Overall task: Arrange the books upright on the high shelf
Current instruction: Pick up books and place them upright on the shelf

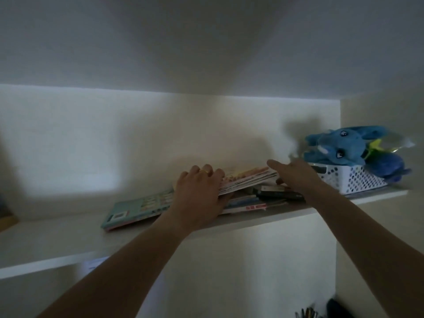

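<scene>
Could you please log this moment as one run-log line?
books: flat pile on shelf | left hand: grips top books' edge | right hand: open, resting on pile | upright: none yet

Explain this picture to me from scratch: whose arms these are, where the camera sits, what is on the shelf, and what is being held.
There is no machine here. The camera sits on a person's head and looks up at a high shelf, so the two bare arms are that person's own. The left hand, with a ring on one finger, grips the edge of a tilted bundle of thin books and lifts it off a messy flat pile. The right hand reaches in flat over that pile, fingers straight, holding nothing. A teal book lies flat to the left. At the right stands a white perforated basket with a blue plush toy on top. No book stands upright yet.
</scene>
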